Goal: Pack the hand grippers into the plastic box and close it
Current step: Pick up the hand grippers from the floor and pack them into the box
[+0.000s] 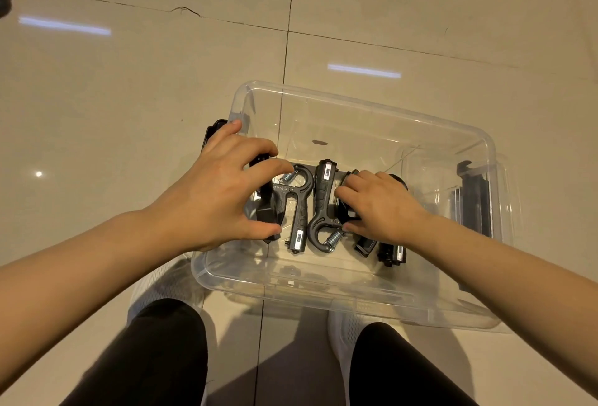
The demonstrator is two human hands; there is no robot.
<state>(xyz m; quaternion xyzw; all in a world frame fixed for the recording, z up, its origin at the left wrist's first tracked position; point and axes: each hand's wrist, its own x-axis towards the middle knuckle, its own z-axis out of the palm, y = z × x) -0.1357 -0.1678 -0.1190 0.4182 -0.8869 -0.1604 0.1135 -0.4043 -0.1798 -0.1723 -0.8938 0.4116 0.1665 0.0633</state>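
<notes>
Down on the tiled floor (129, 98) sits the clear plastic box (365, 108), lidless, black hand grippers (310, 205) with steel springs lying side by side inside. The left hand (220, 192) curls round one at the left; the right hand (382, 208) clutches another. White shoes (343, 334) stand just beside the box.

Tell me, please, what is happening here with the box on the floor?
A person is crouched over a clear plastic box on the tiled floor, arranging black hand grippers inside it. The left hand grips one at the box's left end, and the right hand has its fingers curled on another further right. Two more lie side by side between the hands. The box is open, with no lid on it yet.
</notes>
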